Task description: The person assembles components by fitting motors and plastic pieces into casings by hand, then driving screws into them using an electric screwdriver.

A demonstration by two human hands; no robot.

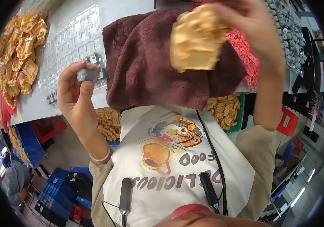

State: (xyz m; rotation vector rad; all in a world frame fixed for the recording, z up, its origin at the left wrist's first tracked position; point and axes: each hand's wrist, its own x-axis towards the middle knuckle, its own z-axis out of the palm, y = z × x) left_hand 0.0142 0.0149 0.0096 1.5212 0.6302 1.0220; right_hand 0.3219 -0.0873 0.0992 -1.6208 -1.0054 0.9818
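My left hand (74, 89) is closed on a small grey block-shaped part (87, 75), pinched between thumb and fingers. It is held over the near edge of a clear plastic compartment tray (69, 41), where a few similar grey parts (94, 58) sit. My right hand (241, 17), smeared by motion, grips a tan moulded plastic piece (194, 43) with an uneven, ridged surface. That piece is raised above a folded brown towel (143, 56) spread on the white table (25, 109).
Tan moulded pieces (23, 53) are heaped at the far left. Pink ring-like parts (245, 58) lie right of the towel, and a tray of grey parts (292, 41) is beyond. Bins of tan pieces (224, 111) stand below the table edge. Blue crates (56, 193) are at lower left.
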